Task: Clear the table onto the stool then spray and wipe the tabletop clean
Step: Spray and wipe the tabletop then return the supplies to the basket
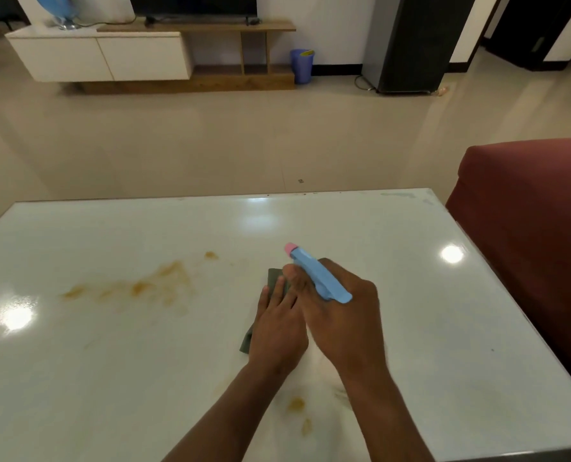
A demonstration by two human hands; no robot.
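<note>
**Spray bottle and cloth at the middle of the stained tabletop**

We see our right hand (340, 315) wrapped around a blue spray bottle (320, 278), its pink nozzle (290, 249) pointing away from us and to the left, above the white table (410, 295). Only the top of the bottle shows; the rest is hidden under the hand. Our left hand (277, 328) lies flat, fingers straight, pressing a dark grey-green cloth (274, 278) against the tabletop just beside the bottle. The 2 hands touch or nearly touch near the cloth; we cannot tell which.

Brownish-orange stains (150, 285) spread across the surface to the left of the cloth, and smaller stains (297, 405) sit near our forearms. A red sofa (527, 228) stands against the table's right edge. Across the floor are a low TV cabinet (144, 55) and a blue bin (302, 65).
</note>
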